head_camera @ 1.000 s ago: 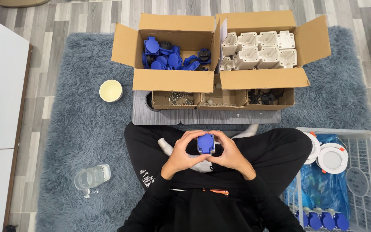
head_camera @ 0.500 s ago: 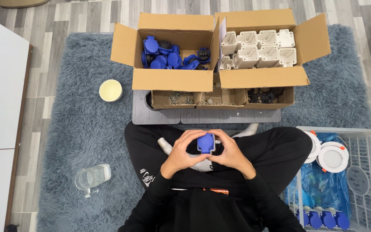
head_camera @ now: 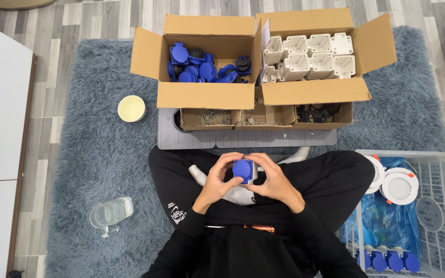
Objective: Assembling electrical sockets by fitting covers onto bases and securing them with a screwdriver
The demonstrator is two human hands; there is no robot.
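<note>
Grey shaggy rug [head_camera: 93, 154] under me, with two open cardboard boxes far ahead: the left box [head_camera: 202, 95] holds blue covers, the right box [head_camera: 312, 90] white housings. Over my lap, my left hand [head_camera: 216, 180] and right hand [head_camera: 271, 183] both clasp one blue-lidded socket [head_camera: 243, 171] between them.

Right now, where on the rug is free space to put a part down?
Free rug lies between the cream bowl and the clear jug, and right of the cardboard boxes above the wire basket. The basket and boxes are crowded.
</note>
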